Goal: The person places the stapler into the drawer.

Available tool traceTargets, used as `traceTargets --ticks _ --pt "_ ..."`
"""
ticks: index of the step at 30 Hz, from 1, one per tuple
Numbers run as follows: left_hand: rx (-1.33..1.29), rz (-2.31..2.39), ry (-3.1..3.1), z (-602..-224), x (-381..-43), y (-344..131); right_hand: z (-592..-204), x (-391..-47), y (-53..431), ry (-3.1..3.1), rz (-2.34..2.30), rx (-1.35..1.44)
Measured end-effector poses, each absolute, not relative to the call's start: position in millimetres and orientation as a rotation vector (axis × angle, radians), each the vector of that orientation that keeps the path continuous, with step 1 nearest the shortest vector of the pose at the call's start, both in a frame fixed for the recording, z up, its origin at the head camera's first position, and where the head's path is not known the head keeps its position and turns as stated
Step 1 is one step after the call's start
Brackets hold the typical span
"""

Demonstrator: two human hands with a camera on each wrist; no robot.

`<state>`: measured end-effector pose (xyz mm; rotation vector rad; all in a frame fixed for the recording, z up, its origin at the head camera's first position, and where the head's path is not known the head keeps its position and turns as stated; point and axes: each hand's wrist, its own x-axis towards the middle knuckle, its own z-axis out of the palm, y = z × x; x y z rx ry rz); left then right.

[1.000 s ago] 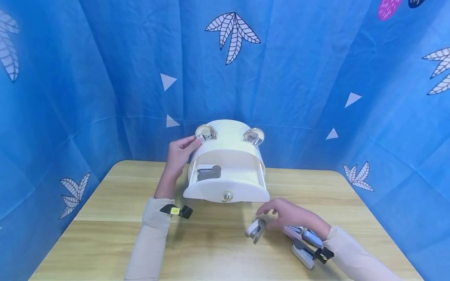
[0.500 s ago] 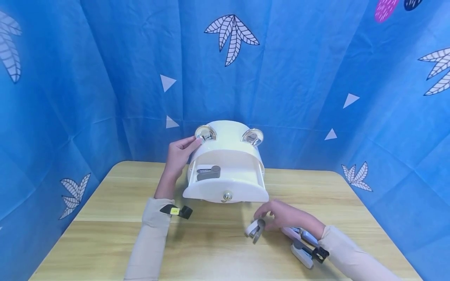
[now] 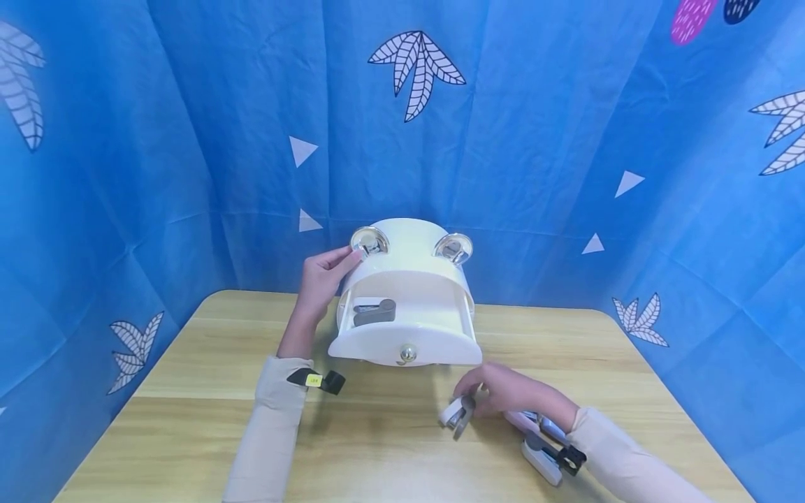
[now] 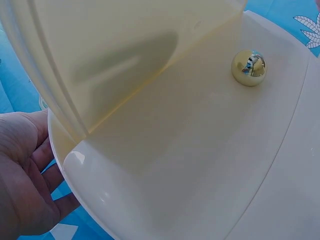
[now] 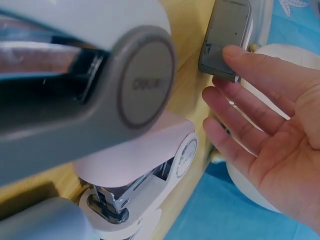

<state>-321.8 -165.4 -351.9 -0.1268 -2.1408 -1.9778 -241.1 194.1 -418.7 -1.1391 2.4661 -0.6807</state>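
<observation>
A white tabletop organizer (image 3: 409,244) with two gold-rimmed round discs like eyes has its drawer (image 3: 371,342) pulled out. My left hand (image 3: 321,283) holds its left side, the thumb at the left disc. In the left wrist view its fingers (image 4: 42,155) lie along the organizer's rim. A grey-and-white stapler (image 3: 375,312) lies at the left inside the drawer. To the drawer's front right, my right hand (image 3: 509,388) pinches another grey-and-white stapler (image 3: 458,416). The right wrist view shows the thumb against that stapler's dark base (image 5: 225,37); the other fingers are loosely spread.
Under the right forearm lie several more staplers: a pink one (image 5: 135,150), a bluish one (image 5: 50,222) and a grey-and-white one (image 3: 542,464). The drawer front carries a gold knob (image 4: 245,77). A blue curtain (image 3: 534,140) hangs behind the wooden table (image 3: 207,391).
My right hand has shifted slightly left, its fingers closing onto the stapler, which has barely moved. The left hand stays at the organizer.
</observation>
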Motion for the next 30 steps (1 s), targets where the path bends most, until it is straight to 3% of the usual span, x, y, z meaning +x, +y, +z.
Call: traceTargets --ticks 13,30 --pt "-0.145 -1.963 -2.134 -352 -321 -165 -419 -240 199 2.487 -0.649 -1.137" --pt "-0.145 -1.959 -2.141 -353 -322 -164 -387 -245 230 2.465 -0.666 -1.143"
